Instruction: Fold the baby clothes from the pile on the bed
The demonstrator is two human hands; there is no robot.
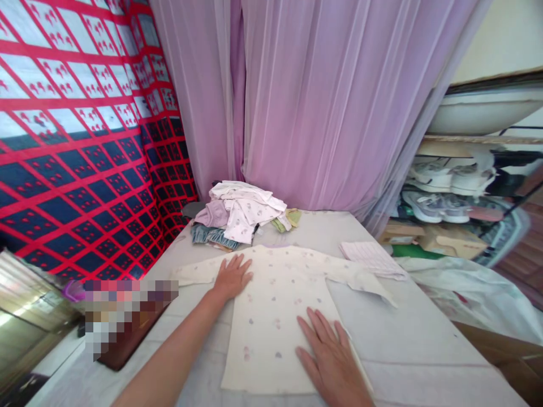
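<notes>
A cream long-sleeved child's top [271,316] with small pastel prints lies spread flat on the pale sheet, its neckline toward the curtain. My left hand [231,278] rests flat on it near the left shoulder, fingers spread. Lower down, my right hand [326,353] presses on the right side near the hem, also with fingers apart. The left sleeve stretches out to the left, while the right sleeve [367,280] reaches out to the right and bends toward me.
Behind the top is a pile of clothes [248,209]. A folded pinkish cloth [373,259] lies at the right. Purple curtains [331,102] hang at the back and a red-and-navy patterned cloth [85,169] at the left. Shoes [449,176] and boxes [452,242] fill a rack at right.
</notes>
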